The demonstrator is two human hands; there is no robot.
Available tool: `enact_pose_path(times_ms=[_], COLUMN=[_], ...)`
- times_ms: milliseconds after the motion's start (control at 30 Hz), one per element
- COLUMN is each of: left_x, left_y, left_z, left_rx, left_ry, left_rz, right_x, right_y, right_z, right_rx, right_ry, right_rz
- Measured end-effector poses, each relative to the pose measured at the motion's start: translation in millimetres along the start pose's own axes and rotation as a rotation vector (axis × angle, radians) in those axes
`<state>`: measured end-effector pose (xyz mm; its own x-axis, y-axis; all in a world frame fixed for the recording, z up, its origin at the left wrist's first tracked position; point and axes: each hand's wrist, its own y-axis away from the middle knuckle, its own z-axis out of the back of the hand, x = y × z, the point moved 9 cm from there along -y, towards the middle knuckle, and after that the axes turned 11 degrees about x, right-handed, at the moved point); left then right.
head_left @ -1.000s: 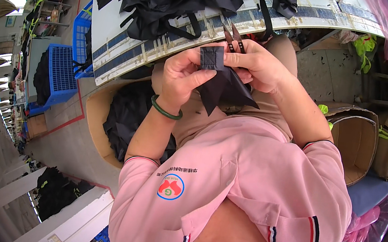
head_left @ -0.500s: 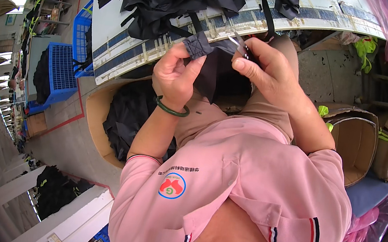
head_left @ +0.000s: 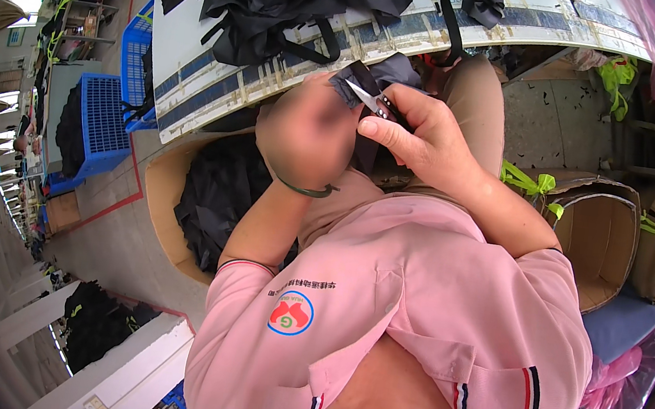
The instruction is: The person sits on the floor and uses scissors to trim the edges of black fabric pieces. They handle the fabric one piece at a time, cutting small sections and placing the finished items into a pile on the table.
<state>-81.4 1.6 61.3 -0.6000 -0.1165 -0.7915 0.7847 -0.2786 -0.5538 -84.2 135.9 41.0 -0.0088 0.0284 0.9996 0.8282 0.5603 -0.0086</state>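
My right hand (head_left: pixel 428 131) is closed around the black handles of small scissors (head_left: pixel 365 98). Their silver blades point left, against or just in front of a dark fabric piece (head_left: pixel 351 73). At the fabric's left end is my left hand (head_left: pixel 306 131), closed on it at the fingertips; a blur covers most of that hand. The fabric trails off to the right behind the scissors, over my lap. Whether the blades are cutting cannot be made out.
Black fabric strips (head_left: pixel 288 1) lie heaped on the white worktable (head_left: pixel 195 79) ahead. A cardboard box (head_left: pixel 167 200) of dark fabric stands by my left leg. Another cardboard box (head_left: pixel 599 248) sits to the right. Blue crates (head_left: pixel 102 125) stand at the left.
My right hand has moved left with the scissors, bringing the blades close to my left fingertips. The fabric has turned and bunched up between the hands.
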Motion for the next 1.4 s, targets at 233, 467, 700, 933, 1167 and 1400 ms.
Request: enact_pose_path(times_ms=[233, 467, 700, 933, 1167, 1400], left_x=[-2, -6, -7, 4, 17, 22], left_y=[-2, -2, -3, -8, -9, -5], left_z=[1, -2, -7, -6, -13, -21], left_rx=[-0.084, 0.004, 0.088, 0.104, 0.285, 0.386], left_ry=[-0.001, -0.087, -0.041, 0.172, 0.602, 0.747], left_rz=[0.024, 0.010, -0.073, 0.082, 0.279, 0.332], right_x=[3, -2, 0, -5, -2, 13], right_y=[2, 4, 3, 8, 8, 8], right_z=[5, 5, 5, 7, 19, 20], right_rx=[-0.057, -0.061, -0.032, 0.024, 0.179, 0.186], right_ry=[0.137, 0.094, 0.076, -0.066, -0.018, 0.348], right_rz=[0.045, 0.010, -0.011, -0.108, -0.218, 0.011])
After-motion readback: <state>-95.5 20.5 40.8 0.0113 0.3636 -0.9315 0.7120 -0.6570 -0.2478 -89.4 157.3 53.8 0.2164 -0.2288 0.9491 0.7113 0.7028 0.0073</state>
